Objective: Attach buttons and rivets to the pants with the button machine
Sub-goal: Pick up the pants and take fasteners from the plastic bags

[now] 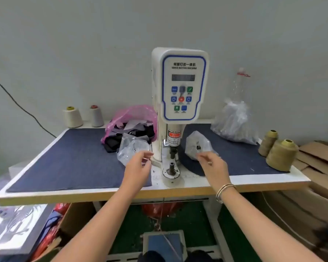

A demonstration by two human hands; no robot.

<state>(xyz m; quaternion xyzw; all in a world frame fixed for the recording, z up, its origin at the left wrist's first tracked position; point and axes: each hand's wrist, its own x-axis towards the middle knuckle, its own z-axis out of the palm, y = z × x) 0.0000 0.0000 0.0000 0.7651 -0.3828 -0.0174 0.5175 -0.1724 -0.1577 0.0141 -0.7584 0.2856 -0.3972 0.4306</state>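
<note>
- Both hands reached over the counter [121, 193] edge toward the button machine [180, 87], one on each side of its lower die post [172, 167].
- Left hand [138, 167] hovered with loosely curled fingers just short of a clear plastic bag [131, 148]; it gripped nothing that could be made out.
- Right hand [213, 164] had its fingertips drawn toward a second clear plastic bag [196, 145], at or just touching its near edge; whether it already pinched the film could not be told.
- No pants lay under the machine head or anywhere clearly on the counter, and the die post stood bare, so no button or rivet appeared set yet; the task looked to be at its start, with fetching parts still ahead.
- Contents of the two near bags were too small and blurred to name; they were probably buttons or rivets, judging by the task.
- Behind the left bag, a pink plastic bag [133, 114] lay open, holding dark and grey fabric pieces.
- Farther right, a large knotted clear bag [235, 121] held pale, crumpled material, unclear what.
- Thread cones stood at the margins: two pale ones [72, 117] at the back left, two olive ones [280, 155] at the right edge.
- Below the counter sat a foot pedal [164, 242] and cardboard boxes [322, 167] to the right.
</note>
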